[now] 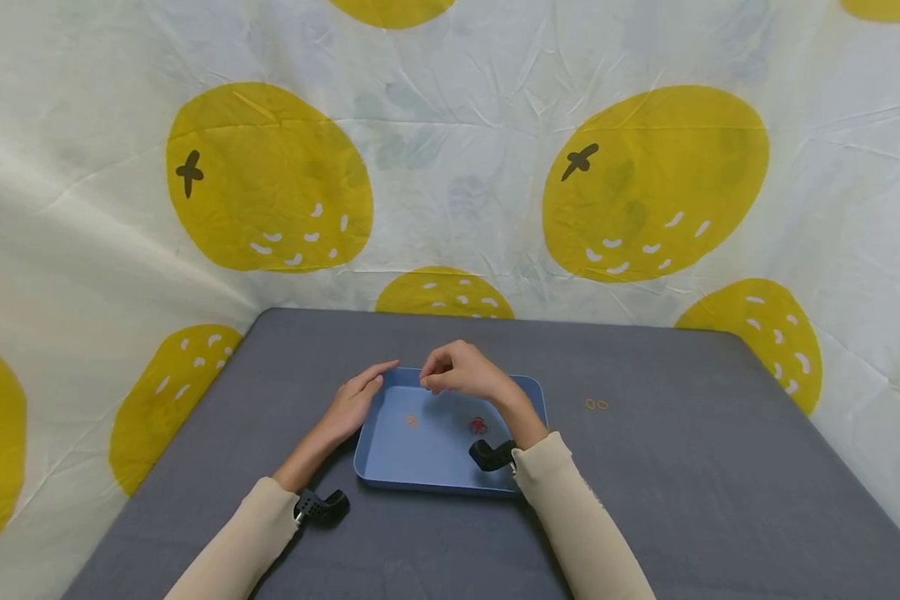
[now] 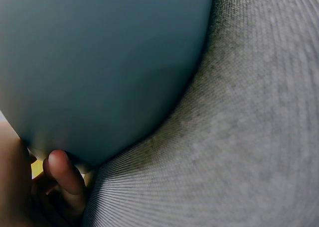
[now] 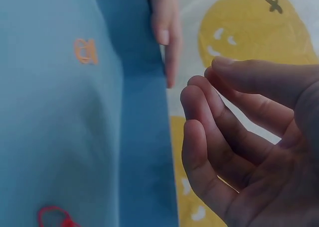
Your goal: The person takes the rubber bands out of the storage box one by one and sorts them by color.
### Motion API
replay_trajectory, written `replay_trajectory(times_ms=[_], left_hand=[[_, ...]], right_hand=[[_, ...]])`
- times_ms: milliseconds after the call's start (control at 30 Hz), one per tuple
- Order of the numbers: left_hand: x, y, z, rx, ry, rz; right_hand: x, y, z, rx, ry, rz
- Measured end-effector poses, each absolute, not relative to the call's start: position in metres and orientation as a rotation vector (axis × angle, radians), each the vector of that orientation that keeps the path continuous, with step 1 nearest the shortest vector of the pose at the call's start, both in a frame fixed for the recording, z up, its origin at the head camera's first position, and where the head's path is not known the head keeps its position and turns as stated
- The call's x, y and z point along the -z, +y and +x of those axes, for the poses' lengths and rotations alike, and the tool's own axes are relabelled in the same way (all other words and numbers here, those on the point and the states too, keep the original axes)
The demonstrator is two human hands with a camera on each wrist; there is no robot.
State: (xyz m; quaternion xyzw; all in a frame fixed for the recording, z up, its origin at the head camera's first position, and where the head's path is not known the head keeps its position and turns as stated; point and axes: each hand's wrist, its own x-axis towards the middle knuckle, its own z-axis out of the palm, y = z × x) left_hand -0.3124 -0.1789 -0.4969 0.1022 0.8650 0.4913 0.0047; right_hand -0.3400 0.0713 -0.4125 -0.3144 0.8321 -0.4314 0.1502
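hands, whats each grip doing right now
Left hand: open, against the left side of the blue tray.
Right hand: curled closed, nothing visible in it.

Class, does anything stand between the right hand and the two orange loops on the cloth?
Yes: the blue tray's right wall lies between the right hand and the orange loops. It looks low, so lifting over should be manageable.

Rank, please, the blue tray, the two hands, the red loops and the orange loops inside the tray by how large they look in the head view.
1. Blue tray
2. Left hand and right hand, too alike to rank
3. Red loops
4. Orange loops inside the tray
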Motion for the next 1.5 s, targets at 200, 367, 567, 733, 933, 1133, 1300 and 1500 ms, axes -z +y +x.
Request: replay_trajectory(times_ms=[200, 367, 567, 733, 933, 1133, 1300, 1500], left_hand=[[0.498, -0.179, -0.313, -1.536, 2.707, 0.316], [0.497, -0.179, -0.314, -1.538, 2.709, 0.332], [0.497, -0.179, -0.314, -1.544, 2.712, 0.344], [0.497, -0.178, -0.313, -1.548, 2.705, 0.354], [0.497, -0.179, -0.314, -1.562, 2.691, 0.363], [0.498, -0.181, -0.315, -1.564, 2.696, 0.368], [0.498, -0.181, -0.314, -1.564, 2.703, 0.383], [0.497, -0.18, -0.314, -1.561, 2.71, 0.386]], right_hand=[[0.42, 0.061, -0.339, 1.144, 2.439, -0.929], [0.424, 0.052, -0.337, 1.028, 2.504, -0.929], [0.434, 0.043, -0.335, 0.876, 2.533, -0.959], [0.438, 0.042, -0.333, 0.842, 2.542, -0.905], [0.442, 0.039, -0.332, 0.829, 2.563, -0.911], [0.443, 0.035, -0.33, 0.797, 2.581, -0.929], [0.443, 0.035, -0.329, 0.78, 2.602, -0.96], [0.443, 0.036, -0.329, 0.792, 2.611, -0.982]])
